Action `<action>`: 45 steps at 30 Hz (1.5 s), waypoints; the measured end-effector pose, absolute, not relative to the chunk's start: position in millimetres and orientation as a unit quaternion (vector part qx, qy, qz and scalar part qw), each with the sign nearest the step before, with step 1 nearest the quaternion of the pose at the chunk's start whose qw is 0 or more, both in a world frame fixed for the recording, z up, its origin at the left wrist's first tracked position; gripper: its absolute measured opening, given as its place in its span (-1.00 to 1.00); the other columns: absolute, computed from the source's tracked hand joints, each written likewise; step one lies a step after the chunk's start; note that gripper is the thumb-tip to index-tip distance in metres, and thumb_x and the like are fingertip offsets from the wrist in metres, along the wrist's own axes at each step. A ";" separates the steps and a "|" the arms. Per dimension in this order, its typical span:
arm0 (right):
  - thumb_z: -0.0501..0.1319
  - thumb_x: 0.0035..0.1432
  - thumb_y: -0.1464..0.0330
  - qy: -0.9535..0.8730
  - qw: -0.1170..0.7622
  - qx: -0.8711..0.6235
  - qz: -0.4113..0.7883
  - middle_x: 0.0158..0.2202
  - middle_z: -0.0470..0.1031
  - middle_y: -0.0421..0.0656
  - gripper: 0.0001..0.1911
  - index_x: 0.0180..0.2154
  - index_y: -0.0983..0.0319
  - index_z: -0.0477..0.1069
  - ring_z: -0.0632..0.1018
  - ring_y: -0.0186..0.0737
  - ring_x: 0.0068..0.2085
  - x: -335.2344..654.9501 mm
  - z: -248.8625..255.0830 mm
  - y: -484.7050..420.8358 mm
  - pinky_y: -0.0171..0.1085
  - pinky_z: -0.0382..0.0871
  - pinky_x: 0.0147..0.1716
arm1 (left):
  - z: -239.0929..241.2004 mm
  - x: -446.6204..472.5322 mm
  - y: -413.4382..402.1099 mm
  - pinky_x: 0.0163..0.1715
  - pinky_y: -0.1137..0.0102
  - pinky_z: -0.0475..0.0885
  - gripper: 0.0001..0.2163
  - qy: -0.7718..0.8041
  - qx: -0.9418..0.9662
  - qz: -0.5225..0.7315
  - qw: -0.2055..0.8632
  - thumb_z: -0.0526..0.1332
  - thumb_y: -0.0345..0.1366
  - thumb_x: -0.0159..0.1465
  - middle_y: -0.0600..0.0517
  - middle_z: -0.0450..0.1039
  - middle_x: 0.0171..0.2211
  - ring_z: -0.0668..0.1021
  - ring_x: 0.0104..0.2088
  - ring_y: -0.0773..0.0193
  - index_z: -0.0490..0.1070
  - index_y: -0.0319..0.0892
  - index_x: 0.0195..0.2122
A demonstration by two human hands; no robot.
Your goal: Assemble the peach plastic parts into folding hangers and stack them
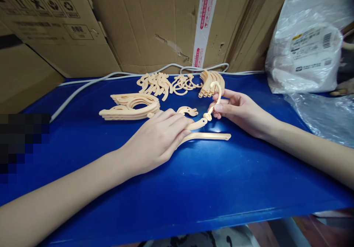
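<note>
My left hand (159,138) is closed over a beige plastic hanger arm (197,124), whose holed end sticks out past the fingers. A longer beige piece (208,136) extends from under the same hand, and I cannot tell whether the two are joined. In my right hand (240,110) a beige hanger hook (219,96) is pinched between thumb and fingers, curve up. Its round base (207,117) is right at the arm's holed end; whether they touch is unclear. Just behind the left hand lies a short curved piece with holes (188,110).
Stacked beige hangers (124,113) lie at left. Farther back are a pile of curved pieces (157,84), loose hooks (182,86) and stacked curved arms (211,79) on the blue table (199,188). A white cable (80,88), cardboard boxes (155,25) and a plastic bag (306,51) border it.
</note>
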State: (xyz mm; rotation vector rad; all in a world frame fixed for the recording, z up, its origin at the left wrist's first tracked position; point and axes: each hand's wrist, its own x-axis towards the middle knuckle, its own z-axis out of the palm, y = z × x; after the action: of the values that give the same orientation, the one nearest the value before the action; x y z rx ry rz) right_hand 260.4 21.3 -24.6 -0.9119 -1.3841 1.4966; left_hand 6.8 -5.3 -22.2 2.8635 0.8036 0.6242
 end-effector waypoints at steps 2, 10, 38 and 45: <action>0.51 -0.03 0.35 -0.556 0.440 -0.367 0.602 -0.40 0.59 -0.25 -0.67 -0.25 0.20 0.45 0.49 -0.43 -0.42 260.3 -24.8 21.6 -0.40 0.35 -0.37 | -22.1 6.4 -5.6 -0.18 0.25 0.25 -0.71 0.263 0.942 0.205 0.050 -0.07 -0.32 0.50 -0.08 0.49 -0.16 0.40 -0.20 0.13 0.42 -0.29 -0.03; 0.50 -0.02 0.34 -0.554 0.437 -0.364 0.608 -0.42 0.60 -0.25 -0.66 -0.22 0.20 0.45 0.47 -0.43 -0.44 261.2 -25.5 22.0 -0.38 0.35 -0.37 | -21.2 7.2 -4.5 -0.22 0.30 0.27 -0.78 0.282 0.933 0.218 0.043 -0.02 -0.33 0.49 -0.04 0.49 -0.21 0.44 -0.24 0.16 0.41 -0.25 -0.07; 0.51 -0.08 0.32 -0.561 0.431 -0.402 0.581 -0.43 0.56 -0.25 -0.62 -0.20 0.21 0.48 0.47 -0.34 -0.40 255.8 -22.9 15.3 -0.30 0.31 -0.36 | -26.9 10.1 -3.3 -0.24 0.27 0.36 -0.75 0.235 0.934 0.213 -0.162 0.02 -0.41 0.47 -0.12 0.57 -0.21 0.52 -0.24 0.10 0.45 -0.33 0.02; 0.53 -0.14 0.31 -0.562 0.431 -0.412 0.574 -0.46 0.53 -0.27 -0.60 -0.24 0.21 0.47 0.45 -0.34 -0.41 255.3 -21.5 14.2 -0.29 0.32 -0.35 | -27.9 11.0 -2.1 -0.26 0.25 0.35 -0.74 0.234 0.933 0.208 -0.176 0.00 -0.40 0.47 -0.12 0.58 -0.21 0.53 -0.24 0.10 0.46 -0.33 0.02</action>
State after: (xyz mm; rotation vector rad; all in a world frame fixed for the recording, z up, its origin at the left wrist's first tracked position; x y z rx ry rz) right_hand 255.3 14.2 -21.5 -1.0279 -1.4003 1.4304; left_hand 11.0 -2.1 -27.9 3.3135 0.8328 0.7405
